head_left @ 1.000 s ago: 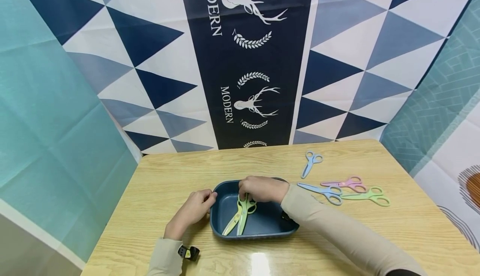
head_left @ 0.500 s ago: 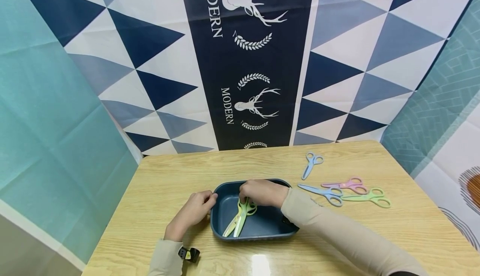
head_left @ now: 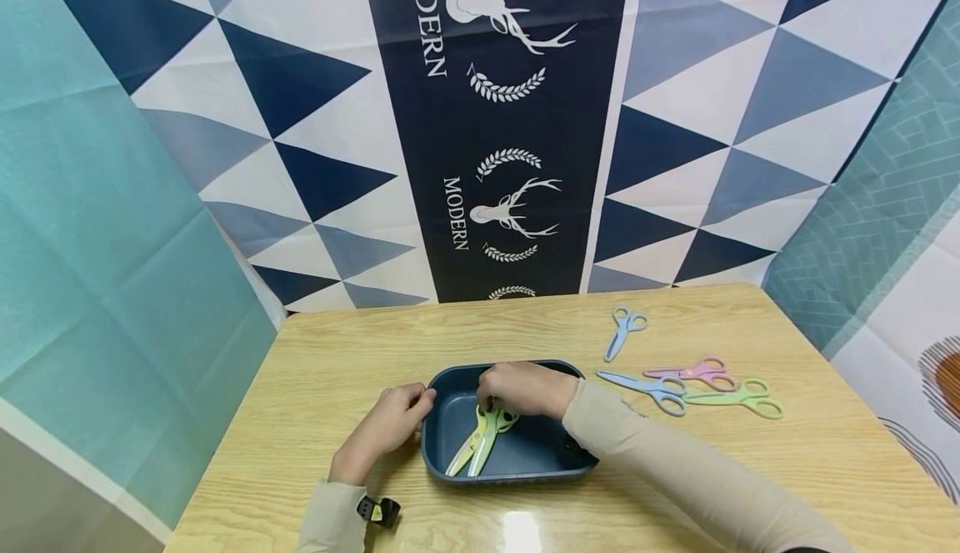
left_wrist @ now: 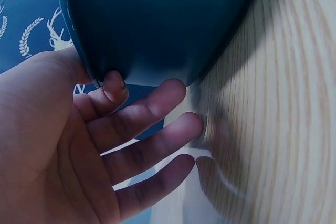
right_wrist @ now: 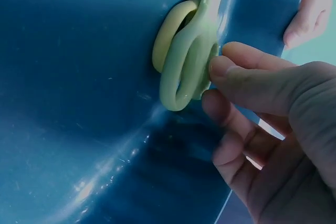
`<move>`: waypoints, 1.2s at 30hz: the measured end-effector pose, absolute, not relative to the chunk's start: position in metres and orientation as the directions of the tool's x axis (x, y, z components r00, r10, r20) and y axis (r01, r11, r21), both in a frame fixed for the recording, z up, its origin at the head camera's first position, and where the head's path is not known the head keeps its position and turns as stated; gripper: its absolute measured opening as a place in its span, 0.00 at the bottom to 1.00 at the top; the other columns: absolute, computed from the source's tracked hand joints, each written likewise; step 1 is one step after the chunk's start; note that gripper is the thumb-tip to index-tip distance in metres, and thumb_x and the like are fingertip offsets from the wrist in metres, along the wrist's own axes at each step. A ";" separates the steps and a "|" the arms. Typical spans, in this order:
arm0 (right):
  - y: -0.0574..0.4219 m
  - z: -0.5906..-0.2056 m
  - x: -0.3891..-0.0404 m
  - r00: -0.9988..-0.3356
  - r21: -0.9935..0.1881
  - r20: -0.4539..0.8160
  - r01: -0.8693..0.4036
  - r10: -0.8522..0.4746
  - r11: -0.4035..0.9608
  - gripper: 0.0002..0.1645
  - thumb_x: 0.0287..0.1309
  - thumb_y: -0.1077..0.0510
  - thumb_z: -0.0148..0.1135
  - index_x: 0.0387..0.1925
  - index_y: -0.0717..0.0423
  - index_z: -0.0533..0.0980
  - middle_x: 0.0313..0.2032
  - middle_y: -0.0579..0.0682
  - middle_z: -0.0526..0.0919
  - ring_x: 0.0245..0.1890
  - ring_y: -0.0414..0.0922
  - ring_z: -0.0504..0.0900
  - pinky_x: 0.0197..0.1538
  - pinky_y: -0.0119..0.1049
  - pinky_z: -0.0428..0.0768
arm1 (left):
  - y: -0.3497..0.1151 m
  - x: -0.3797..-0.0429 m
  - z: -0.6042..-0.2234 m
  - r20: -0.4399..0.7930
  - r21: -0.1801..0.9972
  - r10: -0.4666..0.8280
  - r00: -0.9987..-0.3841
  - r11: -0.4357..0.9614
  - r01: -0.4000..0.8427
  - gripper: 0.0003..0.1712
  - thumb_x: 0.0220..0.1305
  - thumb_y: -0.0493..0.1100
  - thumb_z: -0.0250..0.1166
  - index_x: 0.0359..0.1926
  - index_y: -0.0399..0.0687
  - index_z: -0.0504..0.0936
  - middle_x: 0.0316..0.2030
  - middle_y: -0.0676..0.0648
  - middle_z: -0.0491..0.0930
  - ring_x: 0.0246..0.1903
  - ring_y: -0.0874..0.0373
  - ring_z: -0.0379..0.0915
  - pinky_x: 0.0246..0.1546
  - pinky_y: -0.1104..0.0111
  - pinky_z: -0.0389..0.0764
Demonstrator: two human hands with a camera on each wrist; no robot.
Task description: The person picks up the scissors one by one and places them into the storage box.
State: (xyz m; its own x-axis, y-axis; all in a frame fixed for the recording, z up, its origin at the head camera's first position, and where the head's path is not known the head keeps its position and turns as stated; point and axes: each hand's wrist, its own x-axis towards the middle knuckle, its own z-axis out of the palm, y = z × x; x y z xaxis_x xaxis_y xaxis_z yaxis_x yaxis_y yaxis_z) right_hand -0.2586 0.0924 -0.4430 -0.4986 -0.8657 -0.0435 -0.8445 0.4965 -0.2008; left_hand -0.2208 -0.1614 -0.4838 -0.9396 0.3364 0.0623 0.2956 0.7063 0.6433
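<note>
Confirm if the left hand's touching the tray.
Touching. The left wrist view shows it: the left hand pinches the edge of the tray.

Wood-grain tabletop (head_left: 337, 353) is under left hand (head_left: 386, 419) and right hand (head_left: 525, 388). Navy deer-print panel (head_left: 517, 123) beyond both, triangle-pattern panels (head_left: 675, 140) either side. Teal sheet (head_left: 97, 228) left of them, herringbone strip (head_left: 900, 161) right. Glare patch (head_left: 521, 532) nearside.

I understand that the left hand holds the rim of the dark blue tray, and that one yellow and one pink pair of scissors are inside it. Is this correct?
Not quite: the pair beside the yellow scissors is green, not pink, as the head view shows. So the left hand holds the rim of the dark blue tray, and yellow and green scissors are inside it.
</note>
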 end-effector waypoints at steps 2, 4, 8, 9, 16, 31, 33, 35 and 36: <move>0.093 -0.441 -0.258 -0.496 -0.213 -0.043 -0.843 -0.867 0.493 0.16 0.53 0.69 0.67 0.39 0.47 0.85 0.38 0.42 0.84 0.37 0.33 0.80 0.38 0.23 0.77 | -0.161 -0.221 -0.484 0.057 0.647 0.336 -0.940 0.705 0.291 0.22 0.75 0.55 0.48 0.23 0.54 0.72 0.17 0.56 0.70 0.16 0.63 0.66 0.19 0.72 0.68; 0.093 -0.440 -0.257 -0.497 -0.228 -0.047 -0.839 -0.867 0.494 0.13 0.54 0.67 0.68 0.39 0.48 0.85 0.38 0.42 0.84 0.37 0.34 0.80 0.38 0.23 0.77 | -0.161 -0.221 -0.484 0.052 0.649 0.336 -0.940 0.704 0.288 0.22 0.75 0.55 0.47 0.23 0.54 0.72 0.17 0.56 0.70 0.16 0.63 0.66 0.19 0.73 0.68; 0.094 -0.436 -0.255 -0.503 -0.247 -0.061 -0.829 -0.862 0.501 0.09 0.55 0.60 0.69 0.40 0.48 0.84 0.38 0.42 0.83 0.37 0.34 0.80 0.38 0.23 0.77 | -0.161 -0.220 -0.484 0.045 0.654 0.335 -0.941 0.702 0.281 0.22 0.75 0.55 0.47 0.24 0.54 0.72 0.17 0.55 0.70 0.16 0.63 0.66 0.19 0.72 0.68; 0.094 -0.435 -0.254 -0.504 -0.248 -0.065 -0.828 -0.861 0.503 0.09 0.55 0.59 0.69 0.40 0.48 0.84 0.38 0.42 0.83 0.37 0.34 0.79 0.38 0.24 0.77 | -0.161 -0.220 -0.484 0.044 0.655 0.336 -0.941 0.702 0.281 0.22 0.75 0.54 0.48 0.24 0.54 0.72 0.17 0.55 0.70 0.16 0.63 0.66 0.19 0.72 0.68; 0.097 -0.428 -0.253 -0.531 -0.271 -0.071 -0.804 -0.844 0.529 0.11 0.57 0.54 0.68 0.43 0.49 0.83 0.39 0.44 0.83 0.37 0.35 0.80 0.37 0.25 0.77 | -0.161 -0.221 -0.484 0.043 0.656 0.334 -0.942 0.702 0.279 0.21 0.75 0.53 0.48 0.24 0.53 0.73 0.17 0.55 0.70 0.17 0.63 0.67 0.20 0.73 0.69; 0.113 -0.405 -0.255 -0.584 -0.344 0.040 -0.770 -0.811 0.538 0.20 0.61 0.43 0.63 0.49 0.50 0.81 0.42 0.46 0.84 0.40 0.39 0.81 0.44 0.32 0.79 | -0.160 -0.221 -0.485 0.057 0.657 0.334 -0.941 0.697 0.288 0.21 0.74 0.54 0.49 0.23 0.53 0.72 0.17 0.56 0.70 0.17 0.64 0.67 0.20 0.73 0.69; 0.116 -0.401 -0.255 -0.594 -0.354 0.052 -0.763 -0.803 0.541 0.20 0.61 0.43 0.63 0.49 0.48 0.80 0.43 0.44 0.83 0.41 0.39 0.81 0.46 0.32 0.79 | -0.160 -0.221 -0.485 0.060 0.655 0.338 -0.939 0.697 0.293 0.22 0.74 0.54 0.49 0.23 0.53 0.72 0.17 0.56 0.70 0.17 0.64 0.67 0.20 0.73 0.69; 0.120 -0.398 -0.254 -0.605 -0.365 0.067 -0.755 -0.793 0.545 0.20 0.61 0.42 0.62 0.49 0.47 0.80 0.45 0.43 0.83 0.42 0.40 0.81 0.47 0.32 0.79 | -0.160 -0.221 -0.486 0.065 0.652 0.340 -0.938 0.697 0.298 0.22 0.74 0.55 0.49 0.23 0.53 0.72 0.17 0.56 0.70 0.16 0.64 0.66 0.20 0.73 0.69; 0.122 -0.396 -0.254 -0.611 -0.373 0.076 -0.750 -0.788 0.546 0.20 0.61 0.42 0.62 0.50 0.47 0.80 0.45 0.42 0.83 0.43 0.41 0.82 0.47 0.33 0.79 | -0.160 -0.221 -0.486 0.066 0.651 0.341 -0.938 0.698 0.300 0.22 0.74 0.55 0.48 0.23 0.53 0.72 0.17 0.56 0.70 0.17 0.64 0.66 0.20 0.73 0.69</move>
